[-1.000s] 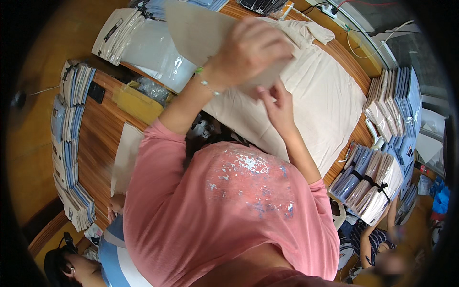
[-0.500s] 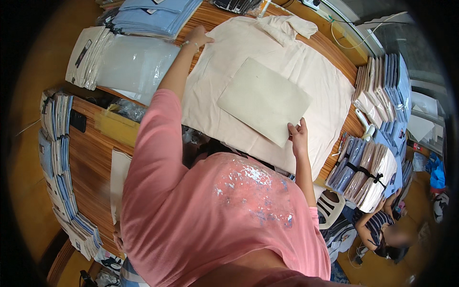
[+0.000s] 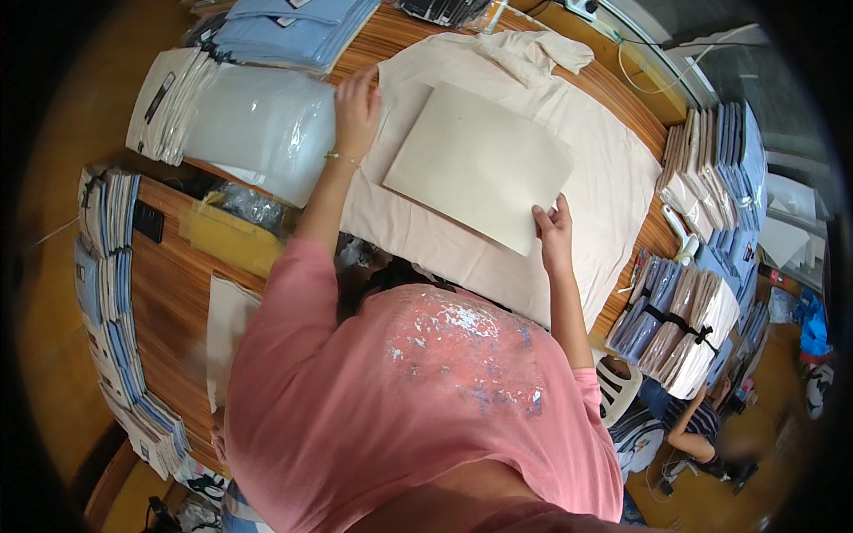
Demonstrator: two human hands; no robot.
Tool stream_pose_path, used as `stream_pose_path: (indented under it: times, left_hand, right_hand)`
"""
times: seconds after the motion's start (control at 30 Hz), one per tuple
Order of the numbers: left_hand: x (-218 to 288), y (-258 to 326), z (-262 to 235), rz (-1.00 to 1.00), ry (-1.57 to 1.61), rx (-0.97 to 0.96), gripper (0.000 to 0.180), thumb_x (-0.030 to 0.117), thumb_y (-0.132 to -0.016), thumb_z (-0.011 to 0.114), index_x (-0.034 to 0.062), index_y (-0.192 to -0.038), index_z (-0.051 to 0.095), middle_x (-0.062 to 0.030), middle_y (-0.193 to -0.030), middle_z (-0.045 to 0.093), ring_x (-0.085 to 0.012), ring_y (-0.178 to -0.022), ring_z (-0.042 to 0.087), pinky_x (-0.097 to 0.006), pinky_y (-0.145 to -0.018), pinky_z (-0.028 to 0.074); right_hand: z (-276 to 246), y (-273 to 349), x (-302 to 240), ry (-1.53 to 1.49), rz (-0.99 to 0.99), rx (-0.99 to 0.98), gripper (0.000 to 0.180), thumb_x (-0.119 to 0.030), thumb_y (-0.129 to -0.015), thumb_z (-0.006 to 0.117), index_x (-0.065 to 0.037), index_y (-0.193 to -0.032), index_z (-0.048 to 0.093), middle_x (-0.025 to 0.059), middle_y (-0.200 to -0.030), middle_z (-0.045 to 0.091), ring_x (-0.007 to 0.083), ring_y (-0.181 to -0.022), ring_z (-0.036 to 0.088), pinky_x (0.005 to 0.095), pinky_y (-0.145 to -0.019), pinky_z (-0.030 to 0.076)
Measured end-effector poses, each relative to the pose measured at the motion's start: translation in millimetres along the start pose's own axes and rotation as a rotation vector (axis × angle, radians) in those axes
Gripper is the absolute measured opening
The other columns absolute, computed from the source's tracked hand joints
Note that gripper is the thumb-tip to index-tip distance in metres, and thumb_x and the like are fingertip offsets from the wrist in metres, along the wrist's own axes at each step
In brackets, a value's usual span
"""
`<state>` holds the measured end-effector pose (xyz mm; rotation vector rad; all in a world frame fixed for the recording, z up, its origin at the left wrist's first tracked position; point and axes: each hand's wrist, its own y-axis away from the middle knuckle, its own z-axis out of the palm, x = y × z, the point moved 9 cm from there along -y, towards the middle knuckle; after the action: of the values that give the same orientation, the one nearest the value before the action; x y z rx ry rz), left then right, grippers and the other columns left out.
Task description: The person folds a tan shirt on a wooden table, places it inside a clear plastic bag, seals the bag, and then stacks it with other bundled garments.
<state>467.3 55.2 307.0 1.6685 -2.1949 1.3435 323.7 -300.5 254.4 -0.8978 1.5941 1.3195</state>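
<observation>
A cream garment (image 3: pixel 604 186) lies spread over the wooden table, with a bunched part, perhaps a sleeve, at its far edge. Above it is a stiff beige board (image 3: pixel 480 164), rectangular and slightly tilted. My right hand (image 3: pixel 554 235) pinches the board's near right corner between thumb and fingers. At the garment's left edge is my left hand (image 3: pixel 357 115), fingers stretched out and holding nothing; whether it touches the cloth I cannot tell.
Clear plastic bags (image 3: pixel 258 120) lie left of the garment, beside blue folded shirts (image 3: pixel 275 35). Bundled folded garments (image 3: pixel 671 324) and a white handheld tool (image 3: pixel 681 233) stand at right. An open yellow box (image 3: pixel 233 233) sits at left. Another person (image 3: pixel 697 426) is at lower right.
My left hand has come back from the garment's far left edge toward me. The board has shifted a little left and away, with my right hand still on its corner.
</observation>
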Motion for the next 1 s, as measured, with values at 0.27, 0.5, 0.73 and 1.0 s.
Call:
stream_pose_path:
  times: [0.27, 0.5, 0.73, 1.0]
  left_hand:
    - [59.9, 79.8, -26.8, -0.005, 0.087, -0.16, 0.057, 0.014, -0.077, 0.059, 0.0037, -0.13, 0.039, -0.0162, -0.133, 0.039, -0.0336, -0.125, 0.032, -0.047, -0.104, 0.023]
    - [66.6, 139.8, 14.6, -0.109, -0.198, -0.464, 0.06, 0.02, -0.077, 0.058, 0.0155, -0.134, 0.037, -0.0164, -0.14, 0.025, -0.0364, -0.132, 0.019, -0.058, -0.105, 0.016]
    - [68.5, 138.6, 9.2, -0.133, -0.28, -0.499, 0.064, 0.024, -0.077, 0.061, 0.0148, -0.135, 0.036, -0.0159, -0.141, 0.024, -0.036, -0.133, 0.018, -0.06, -0.103, 0.016]
    - [61.8, 132.7, -7.4, -0.143, -0.206, -0.431, 0.066, 0.023, -0.074, 0.062, 0.014, -0.135, 0.036, -0.0164, -0.142, 0.022, -0.0362, -0.132, 0.019, -0.061, -0.103, 0.014]
  right_hand:
    - [82.9, -35.9, 16.3, -0.008, 0.076, -0.161, 0.035, -0.006, -0.086, 0.054, -0.001, -0.118, 0.042, -0.0034, -0.062, 0.047, 0.0055, -0.049, 0.04, 0.0227, -0.043, 0.031]
    - [86.6, -33.3, 4.2, 0.154, -0.016, -0.087, 0.055, -0.004, -0.084, 0.056, -0.002, -0.133, 0.031, 0.0003, -0.062, 0.049, 0.0074, -0.048, 0.045, 0.024, -0.041, 0.038]
    - [79.4, -39.7, -3.8, 0.331, -0.084, -0.158, 0.058, -0.004, -0.082, 0.06, -0.005, -0.136, 0.037, -0.0013, -0.06, 0.038, 0.0075, -0.048, 0.045, 0.0251, -0.041, 0.041]
    - [80.9, -33.5, -3.6, 0.362, -0.048, -0.18, 0.054, -0.006, -0.081, 0.062, -0.005, -0.132, 0.044, -0.0011, -0.058, 0.04, 0.0081, -0.042, 0.045, 0.0248, -0.039, 0.04]
